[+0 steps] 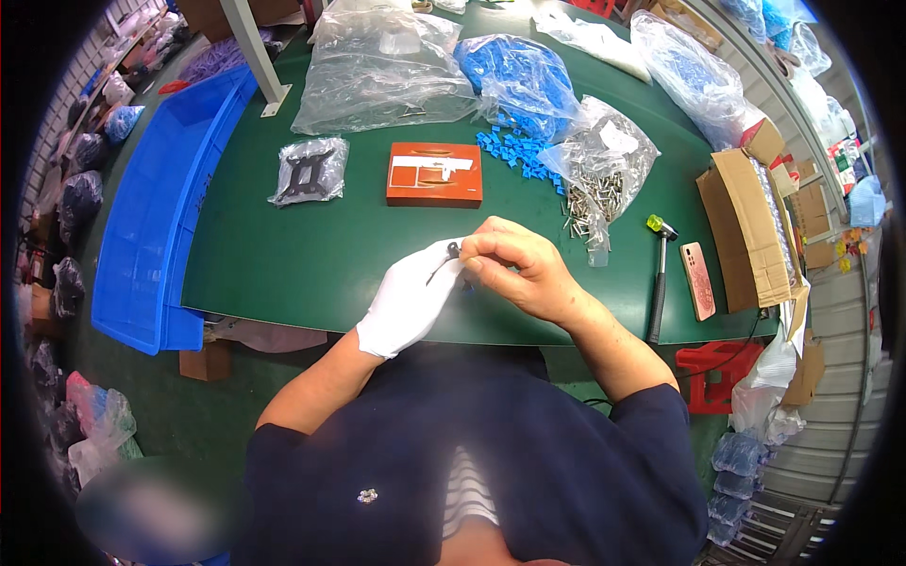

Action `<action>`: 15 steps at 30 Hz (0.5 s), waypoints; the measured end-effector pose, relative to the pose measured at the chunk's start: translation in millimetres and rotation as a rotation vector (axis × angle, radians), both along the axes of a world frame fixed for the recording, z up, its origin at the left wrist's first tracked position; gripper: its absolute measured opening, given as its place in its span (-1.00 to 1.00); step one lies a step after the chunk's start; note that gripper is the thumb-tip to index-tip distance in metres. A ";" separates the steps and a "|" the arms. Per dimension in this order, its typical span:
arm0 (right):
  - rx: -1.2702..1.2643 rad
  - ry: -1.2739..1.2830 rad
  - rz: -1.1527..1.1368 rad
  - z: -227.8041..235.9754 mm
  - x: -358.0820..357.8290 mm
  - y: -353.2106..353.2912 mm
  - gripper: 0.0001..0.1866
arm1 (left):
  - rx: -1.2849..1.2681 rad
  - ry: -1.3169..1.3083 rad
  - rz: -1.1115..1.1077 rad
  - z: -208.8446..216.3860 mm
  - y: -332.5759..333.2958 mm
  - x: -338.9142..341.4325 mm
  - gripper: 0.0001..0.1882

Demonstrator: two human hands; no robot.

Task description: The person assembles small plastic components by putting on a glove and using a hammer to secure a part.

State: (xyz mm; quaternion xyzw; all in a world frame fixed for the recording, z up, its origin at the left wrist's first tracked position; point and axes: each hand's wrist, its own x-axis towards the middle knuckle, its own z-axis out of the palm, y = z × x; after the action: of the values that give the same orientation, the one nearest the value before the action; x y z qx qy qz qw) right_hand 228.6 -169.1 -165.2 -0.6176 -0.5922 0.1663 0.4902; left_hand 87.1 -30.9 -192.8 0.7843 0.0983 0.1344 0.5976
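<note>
My left hand (408,294), in a white glove, is closed around a small black part (453,250) near the table's front edge. My bare right hand (528,272) meets it from the right, thumb and forefinger pinched together at that part. Whatever lies between those fingertips is too small to make out. Beyond both hands lies an orange-red box (434,194) with a light tool-shaped picture on its lid. Small blue pieces (521,156) are scattered behind my right hand. Metal pins or screws (590,206) spill from a clear bag (618,141) beside them.
A black-handled hammer (659,283) and a pink phone (697,280) lie at the right, near an open cardboard box (731,222). A bagged black frame (310,172) lies left; a blue crate (142,245) stands beyond the table's left edge. Large plastic bags (382,80) cover the back.
</note>
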 end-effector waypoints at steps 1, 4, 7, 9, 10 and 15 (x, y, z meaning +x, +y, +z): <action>0.013 0.008 -0.006 -1.1 0.4 0.8 -0.89 | 0.047 -0.001 0.000 0.0 0.3 -0.7 -0.77; 0.063 -0.064 -0.020 -1.5 -1.9 2.3 -0.86 | 0.020 -0.005 0.011 0.4 0.2 -1.6 -0.79; 0.107 -0.157 -0.036 -2.6 -3.3 3.0 -0.85 | -0.121 0.016 0.000 0.7 0.4 -3.1 -0.79; 0.114 -0.153 -0.039 -2.9 -2.9 3.2 -0.84 | -0.139 0.032 -0.005 2.8 0.6 -3.1 -0.78; 0.120 -0.148 -0.043 -2.9 -2.8 3.2 -0.84 | -0.157 0.049 -0.010 3.3 0.8 -3.0 -0.78; 0.093 -0.146 -0.011 -2.3 -2.3 3.5 -0.85 | -0.136 0.047 -0.023 1.0 1.3 -2.6 -0.76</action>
State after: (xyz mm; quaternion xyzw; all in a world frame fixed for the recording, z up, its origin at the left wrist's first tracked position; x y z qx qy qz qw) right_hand 226.3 -165.6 -167.6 -0.6079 -0.6301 0.0902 0.4746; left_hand 84.5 -29.6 -191.9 0.7457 0.1123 0.1020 0.6488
